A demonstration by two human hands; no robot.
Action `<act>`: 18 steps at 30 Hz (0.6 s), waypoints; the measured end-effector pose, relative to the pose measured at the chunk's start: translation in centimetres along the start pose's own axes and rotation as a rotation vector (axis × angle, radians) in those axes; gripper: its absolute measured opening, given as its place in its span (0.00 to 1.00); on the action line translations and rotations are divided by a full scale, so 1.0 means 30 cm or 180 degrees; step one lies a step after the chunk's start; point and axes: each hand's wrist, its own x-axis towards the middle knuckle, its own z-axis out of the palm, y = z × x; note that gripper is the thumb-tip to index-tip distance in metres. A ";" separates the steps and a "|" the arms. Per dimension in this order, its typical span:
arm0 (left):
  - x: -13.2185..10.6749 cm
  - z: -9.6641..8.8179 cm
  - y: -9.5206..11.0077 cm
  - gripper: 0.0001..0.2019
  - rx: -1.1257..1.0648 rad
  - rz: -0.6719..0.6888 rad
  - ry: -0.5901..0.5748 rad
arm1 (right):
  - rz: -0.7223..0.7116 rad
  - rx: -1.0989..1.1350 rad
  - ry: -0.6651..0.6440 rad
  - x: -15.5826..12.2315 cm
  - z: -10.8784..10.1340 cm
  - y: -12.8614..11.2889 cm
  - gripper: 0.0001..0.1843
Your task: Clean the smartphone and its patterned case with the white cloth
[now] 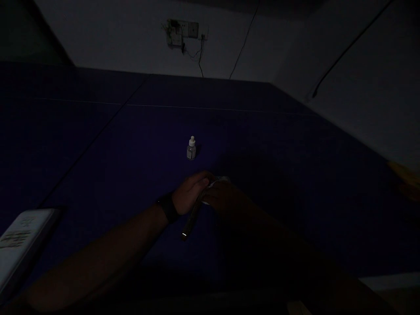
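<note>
A dark, narrow, strap-like object (192,222) with a shiny bit at its near end slants out from between my hands; its kind is too dark to make out. My left hand (190,189), below a black wristband, is closed around its upper part. My right hand (225,197) lies in deep shadow against the left, its fingers bent over a whitish cloth or tissue (223,179) that touches the dark object. Beyond both hands stands a small dropper bottle (191,151) with a white cap and a pale label, upright and untouched.
A dark blue tabletop (131,153) with seam lines spans the view. At the left edge sits a white box (24,232) with printing. Wall sockets (183,33) with cables are at the back. Something yellow (405,175) lies far right. The light is very dim.
</note>
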 end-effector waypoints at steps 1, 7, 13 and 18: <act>0.001 0.000 -0.001 0.25 0.0027 0.0017 -0.0010 | -0.0009 -0.0015 -0.0025 0.000 0.005 0.003 0.10; 0.000 0.004 -0.006 0.23 0.0138 0.0058 0.0083 | -0.0593 0.0106 -0.0267 0.023 -0.011 -0.043 0.08; 0.003 0.002 -0.014 0.22 -0.0047 0.0055 0.0012 | -0.0282 0.0030 -0.0067 0.010 -0.006 -0.017 0.08; -0.001 0.004 -0.003 0.22 -0.0003 0.0030 0.0045 | -0.0111 -0.0018 -0.0068 0.004 0.013 -0.012 0.08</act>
